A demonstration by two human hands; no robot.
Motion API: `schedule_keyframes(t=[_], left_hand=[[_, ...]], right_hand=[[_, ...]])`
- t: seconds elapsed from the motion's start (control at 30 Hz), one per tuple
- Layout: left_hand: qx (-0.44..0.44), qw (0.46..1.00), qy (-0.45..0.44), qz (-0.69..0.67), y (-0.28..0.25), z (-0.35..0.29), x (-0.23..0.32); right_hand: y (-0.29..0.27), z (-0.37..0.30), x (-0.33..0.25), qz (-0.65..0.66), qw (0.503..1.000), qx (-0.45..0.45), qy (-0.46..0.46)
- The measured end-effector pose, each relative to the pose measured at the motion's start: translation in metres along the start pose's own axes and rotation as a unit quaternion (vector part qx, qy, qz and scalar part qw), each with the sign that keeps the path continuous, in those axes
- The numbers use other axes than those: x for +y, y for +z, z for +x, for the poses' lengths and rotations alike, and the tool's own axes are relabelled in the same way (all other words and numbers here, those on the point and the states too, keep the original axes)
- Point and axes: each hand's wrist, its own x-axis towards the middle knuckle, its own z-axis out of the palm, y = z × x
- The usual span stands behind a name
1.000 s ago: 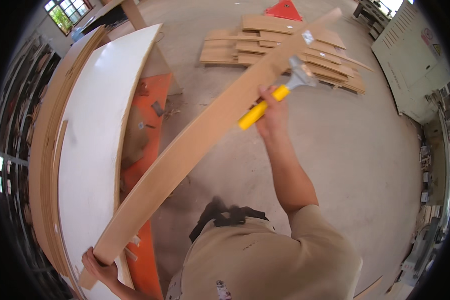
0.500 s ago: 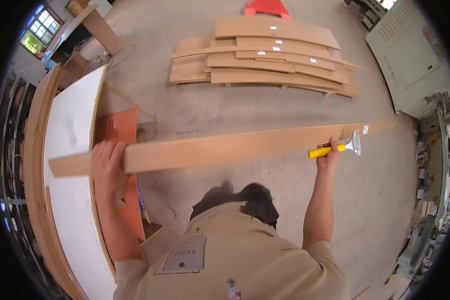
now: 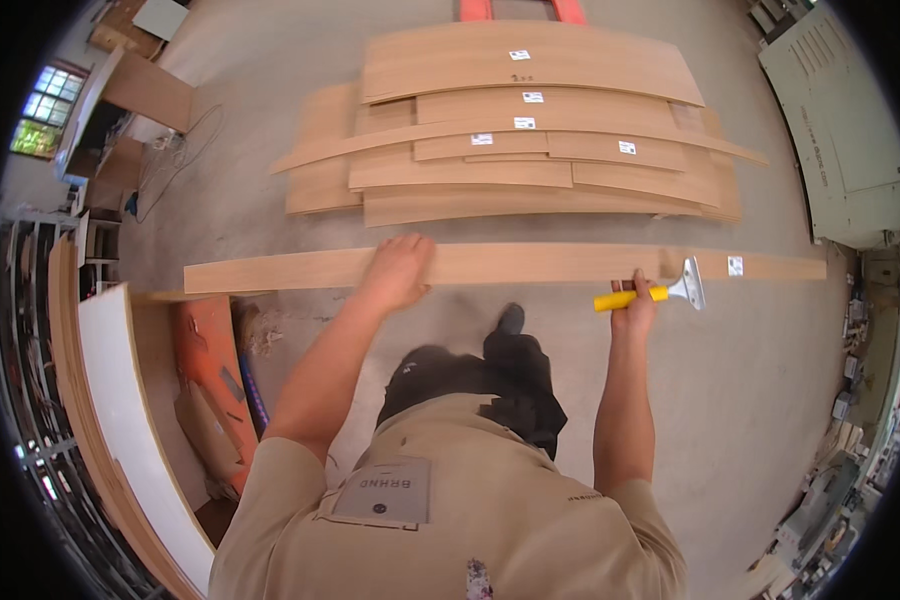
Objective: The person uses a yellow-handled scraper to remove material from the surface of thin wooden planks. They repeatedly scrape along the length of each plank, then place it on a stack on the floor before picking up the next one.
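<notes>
A long narrow wood-coloured board (image 3: 530,265) lies crosswise in front of me, held off the floor and nearly level. My left hand (image 3: 398,272) is closed over it left of its middle. Farther right, my right hand (image 3: 634,310) is wrapped round the yellow handle of a scraper (image 3: 612,299), whose metal blade points right. The fingers of that hand also reach the board's near edge; how firmly they bear on it I cannot tell. A small white label (image 3: 735,266) is stuck near the board's right end.
Beyond the board, a stack of similar panels (image 3: 530,70) lies low on the floor, with red forks (image 3: 570,10) behind it. At my left stand a white panel (image 3: 120,380) and an orange piece (image 3: 210,360). A pale green cabinet (image 3: 845,130) is at the far right.
The board has swung from a slant to nearly level and shifted right at its left end. My left hand has moved right and away from me. The panel stack now appears nearer.
</notes>
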Motion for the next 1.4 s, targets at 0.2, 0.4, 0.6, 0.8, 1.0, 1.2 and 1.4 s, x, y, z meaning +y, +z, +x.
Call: schedule_keyframes(t=[0.2,0.4,0.6,0.8,1.0,1.2,1.4], left_hand=[[0.138,0.99,0.02,-0.033,0.033,0.135,-0.053],[0.131,0.99,-0.002,-0.05,0.101,0.263,-0.138],[0.086,0.994,-0.019,-0.071,0.156,0.345,-0.204],[0.056,0.994,-0.019,-0.092,0.179,0.381,-0.231],[0.082,0.991,-0.05,-0.095,0.186,0.394,-0.223],[0.126,0.986,-0.087,-0.063,0.188,0.395,-0.212],[0.141,0.985,-0.089,-0.034,0.187,0.394,-0.205]], right_hand=[[0.097,0.134,0.039,-0.068,0.991,0.107,0.047],[0.141,0.254,0.13,-0.078,0.986,0.121,0.082],[0.167,0.327,0.187,-0.115,0.964,0.205,0.123],[0.19,0.351,0.194,-0.174,0.957,0.2,0.118],[0.214,0.366,0.189,-0.307,0.919,0.228,0.098],[0.214,0.371,0.195,-0.364,0.909,0.194,0.055],[0.21,0.375,0.195,-0.412,0.893,0.17,0.055]])
